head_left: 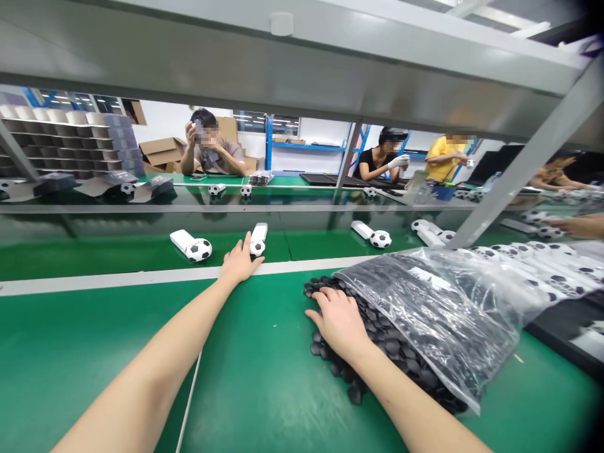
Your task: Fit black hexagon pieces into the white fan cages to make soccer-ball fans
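Observation:
My left hand reaches to the belt with its fingers spread. Its fingertips lie at the left side of a white handheld piece with a football-patterned end; whether they touch it I cannot tell. My right hand rests on a heap of small black flat pieces, thumb apart from the fingers, whose tips partly sink among the pieces. The heap spills from the mouth of a clear plastic bag. A similar white football piece lies left of my left hand, and another one sits farther right.
Several football pieces lie in rows by a black tray at right. A slanted metal post and an overhead grey beam frame the bench. Co-workers sit across the green belt. Stacked boxes stand back left.

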Demonstrator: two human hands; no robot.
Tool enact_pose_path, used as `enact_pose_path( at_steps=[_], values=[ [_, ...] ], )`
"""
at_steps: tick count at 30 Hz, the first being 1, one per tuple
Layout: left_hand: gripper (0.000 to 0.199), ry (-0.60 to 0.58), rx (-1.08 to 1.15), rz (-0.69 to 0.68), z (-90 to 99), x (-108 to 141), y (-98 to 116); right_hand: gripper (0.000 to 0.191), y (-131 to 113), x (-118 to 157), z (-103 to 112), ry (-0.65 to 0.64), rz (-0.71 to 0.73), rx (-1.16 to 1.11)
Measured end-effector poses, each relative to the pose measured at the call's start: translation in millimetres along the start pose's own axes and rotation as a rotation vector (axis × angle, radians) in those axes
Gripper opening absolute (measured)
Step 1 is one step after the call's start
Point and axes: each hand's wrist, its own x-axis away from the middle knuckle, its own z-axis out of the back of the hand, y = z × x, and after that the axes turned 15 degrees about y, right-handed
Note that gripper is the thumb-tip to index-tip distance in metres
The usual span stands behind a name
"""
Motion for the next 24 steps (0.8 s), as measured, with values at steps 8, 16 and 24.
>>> enact_pose_path(
  at_steps=[8,16,24],
  values=[
    [0.076,-0.069,-0.041,-0.035,9.0,23,-7,0.019,-6,-2,7,-0.111,0.031,0.018],
    [0.050,0.019,0.066,-0.054,31.9,60,-5,0.018,-7,1,3,-0.104,0.096,0.010],
    [0.026,-0.099,0.653,-0.383,131.0,197,102,0.019,-7,0,1,-0.086,0.126,-0.013]
  ],
)
